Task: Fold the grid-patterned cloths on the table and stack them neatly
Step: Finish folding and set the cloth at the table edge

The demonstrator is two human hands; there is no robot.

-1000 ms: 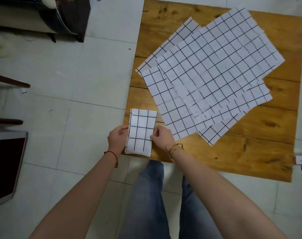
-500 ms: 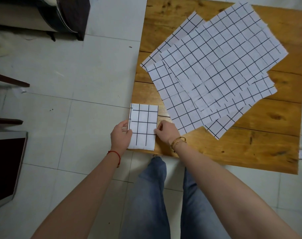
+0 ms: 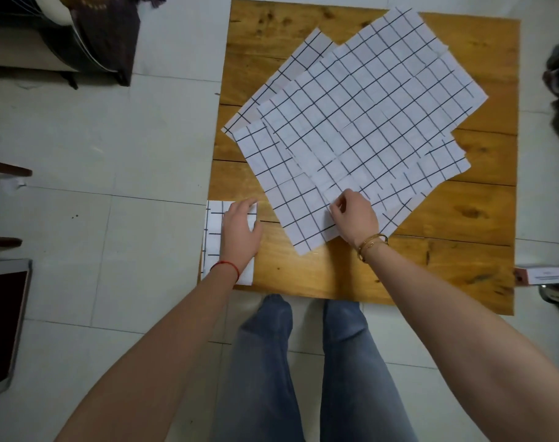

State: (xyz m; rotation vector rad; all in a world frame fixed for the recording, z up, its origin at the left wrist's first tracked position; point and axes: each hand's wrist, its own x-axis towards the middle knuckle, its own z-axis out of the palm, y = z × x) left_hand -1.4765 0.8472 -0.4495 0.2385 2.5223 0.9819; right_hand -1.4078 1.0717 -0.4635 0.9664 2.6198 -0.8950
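Left hand (image 3: pixel 240 232) lies flat on the folded cloth (image 3: pixel 212 237). Right hand (image 3: pixel 354 218) pinches one corner of the spread cloths (image 3: pixel 351 122); it should peel off just one.

folded cloth (image 3: pixel 212 237) at table's near-left corner; unfolded cloths (image 3: pixel 361 122) fanned mid-table

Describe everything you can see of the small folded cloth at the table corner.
The folded cloth is a narrow white rectangle with thin dark grid lines, and it looks thin. It lies flat at the near left corner of the wooden table, apart from the unfolded pile. The left hand rests palm-down on it, covering its middle.
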